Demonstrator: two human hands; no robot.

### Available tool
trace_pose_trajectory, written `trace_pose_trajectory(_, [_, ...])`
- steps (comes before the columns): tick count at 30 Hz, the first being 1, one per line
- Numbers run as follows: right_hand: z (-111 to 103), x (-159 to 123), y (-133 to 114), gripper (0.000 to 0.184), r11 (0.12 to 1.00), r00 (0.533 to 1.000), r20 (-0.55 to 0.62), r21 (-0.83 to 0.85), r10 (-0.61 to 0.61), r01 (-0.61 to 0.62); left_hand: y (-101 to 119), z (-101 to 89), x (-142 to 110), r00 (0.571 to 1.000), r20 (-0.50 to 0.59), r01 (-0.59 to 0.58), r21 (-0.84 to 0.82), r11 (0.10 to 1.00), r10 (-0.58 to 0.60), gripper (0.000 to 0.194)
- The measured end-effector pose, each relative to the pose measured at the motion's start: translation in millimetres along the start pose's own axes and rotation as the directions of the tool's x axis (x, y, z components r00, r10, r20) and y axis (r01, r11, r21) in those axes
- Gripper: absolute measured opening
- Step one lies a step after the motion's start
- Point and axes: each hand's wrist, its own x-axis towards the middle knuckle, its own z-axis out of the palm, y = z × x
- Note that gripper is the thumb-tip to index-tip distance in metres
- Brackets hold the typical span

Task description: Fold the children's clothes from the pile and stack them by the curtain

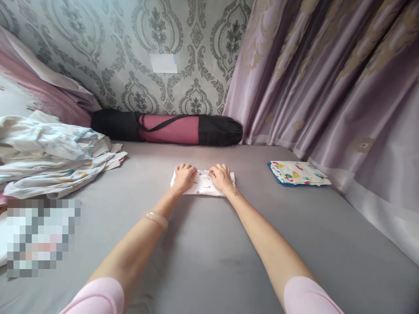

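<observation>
A small folded white cloth (203,185) with a sparse printed pattern lies flat on the grey sheet in front of me. My left hand (185,176) rests on its left part, fingers curled over the far edge and thumb turned inward. On the right part, my right hand (221,176) mirrors this, its fingers bent at the same far edge. Both hands look closed on the fabric, though the fingertips are partly hidden. The middle of the cloth shows between them. A pale bangle (156,219) circles my left forearm.
Folded colourful printed cloths (299,173) lie at the right near the curtain (314,78). Loose light clothes (55,148) are heaped at the left, above a blurred patch. A black and pink rolled bag (170,129) lies along the patterned wall (196,52) behind the grey sheet (209,261).
</observation>
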Motion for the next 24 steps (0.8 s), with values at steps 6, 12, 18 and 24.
trace_pose_trajectory(6, [3.3, -9.9, -14.7, 0.032, 0.997, 0.997, -0.069, -0.055, 0.041, -0.045, 22.5, -7.3, -13.1, 0.993, -0.092, 0.087, 0.118, 0.989, -0.076, 0.036])
trace_pose_trajectory(12, [17.1, -29.4, -41.2, 0.041, 0.978, 0.983, 0.043, 0.11, -0.18, 0.175, 44.1, 3.6, -36.2, 0.998, 0.069, -0.022, 0.136, 0.99, 0.013, 0.037])
trace_pose_trajectory(18, [22.8, -34.5, -31.1, 0.054, 0.985, 0.977, 0.146, 0.094, -0.155, 0.142, 30.3, 13.7, -39.9, 0.985, 0.136, 0.079, 0.202, 0.976, -0.108, 0.055])
trace_pose_trajectory(24, [13.1, -38.4, -11.3, 0.065, 0.993, 0.968, 0.222, 0.009, -0.114, 0.115, 14.2, 3.9, -38.9, 0.968, 0.176, 0.135, 0.229, 0.964, -0.177, 0.071])
